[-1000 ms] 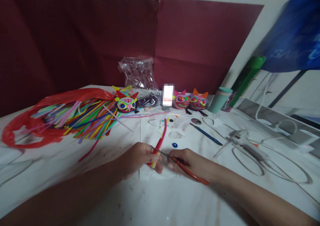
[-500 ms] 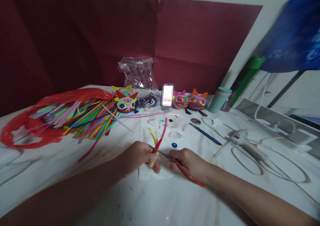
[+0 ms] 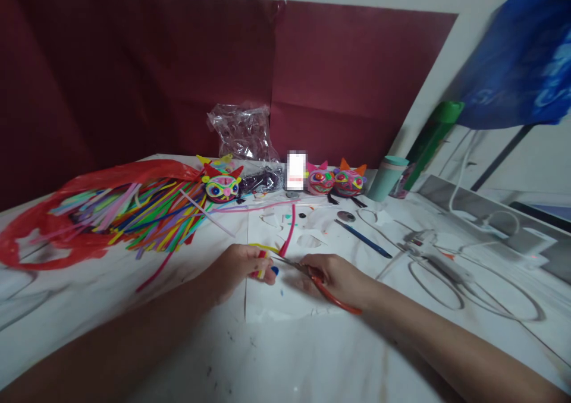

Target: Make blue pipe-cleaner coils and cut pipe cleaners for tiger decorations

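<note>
My left hand (image 3: 243, 266) is closed, pinching short pieces of red and yellow pipe cleaner (image 3: 259, 264) between thumb and fingers. My right hand (image 3: 334, 275) grips orange-handled scissors (image 3: 322, 287), their blades pointing left toward the pinched pieces. Just beyond the blades are a longer pink pipe cleaner (image 3: 291, 229) and a yellow one (image 3: 263, 246). A small blue disc (image 3: 275, 270) shows beside my left fingertips. Beneath both hands lies a white sheet of paper (image 3: 267, 308).
Many coloured pipe cleaners (image 3: 165, 219) spill from a red plastic bag (image 3: 120, 170) at left. Decorated animal heads (image 3: 222, 188) line the back. A blue pen-like tool (image 3: 366, 239), a corded glue gun (image 3: 439, 260) and a green tumbler (image 3: 387, 178) stand or lie at right.
The longer pink and yellow lengths have parted from the pieces in my left hand and dropped toward the paper. Both hands have moved slightly away from me. The blue disc now appears farther left.
</note>
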`<action>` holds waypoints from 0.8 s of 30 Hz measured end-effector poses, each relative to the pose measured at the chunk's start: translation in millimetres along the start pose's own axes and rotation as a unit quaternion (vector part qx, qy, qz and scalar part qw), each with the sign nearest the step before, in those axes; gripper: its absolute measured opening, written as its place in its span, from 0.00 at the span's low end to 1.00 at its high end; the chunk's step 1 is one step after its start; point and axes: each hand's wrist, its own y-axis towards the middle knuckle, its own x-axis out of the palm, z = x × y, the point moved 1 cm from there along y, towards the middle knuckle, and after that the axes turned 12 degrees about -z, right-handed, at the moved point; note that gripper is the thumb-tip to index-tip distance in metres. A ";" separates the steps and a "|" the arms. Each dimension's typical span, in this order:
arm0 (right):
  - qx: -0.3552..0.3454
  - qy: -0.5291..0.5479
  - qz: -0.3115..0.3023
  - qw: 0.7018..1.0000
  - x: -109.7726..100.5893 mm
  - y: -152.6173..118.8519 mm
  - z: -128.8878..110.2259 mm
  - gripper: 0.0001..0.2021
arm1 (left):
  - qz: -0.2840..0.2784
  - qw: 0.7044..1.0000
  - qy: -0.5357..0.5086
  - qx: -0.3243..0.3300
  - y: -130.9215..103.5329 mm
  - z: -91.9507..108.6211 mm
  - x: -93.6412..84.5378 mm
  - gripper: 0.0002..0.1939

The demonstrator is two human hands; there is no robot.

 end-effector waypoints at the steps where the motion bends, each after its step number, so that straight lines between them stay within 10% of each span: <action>1: 0.001 0.011 -0.012 1.000 -3.7 -1.3 2.3 0.11 | 0.014 0.999 -0.036 0.008 2.3 -1.9 -2.8 0.08; 8: -0.026 0.073 -0.061 0.995 -23.2 -5.4 15.9 0.16 | 0.084 0.980 -0.170 0.054 9.5 -4.0 -12.9 0.09; 12: 0.181 -0.047 0.080 0.979 -44.8 -4.3 44.8 0.17 | 0.112 0.975 -0.182 0.068 9.4 -1.8 -13.0 0.07; 16: 0.355 -0.229 0.046 0.905 -52.2 -5.7 81.9 0.17 | 0.114 0.979 -0.157 0.070 9.1 -0.9 -10.8 0.10; 24: 0.315 -0.227 -0.028 0.921 -54.5 -7.3 107.2 0.15 | 0.111 0.986 -0.110 0.055 6.7 -1.2 -11.2 0.14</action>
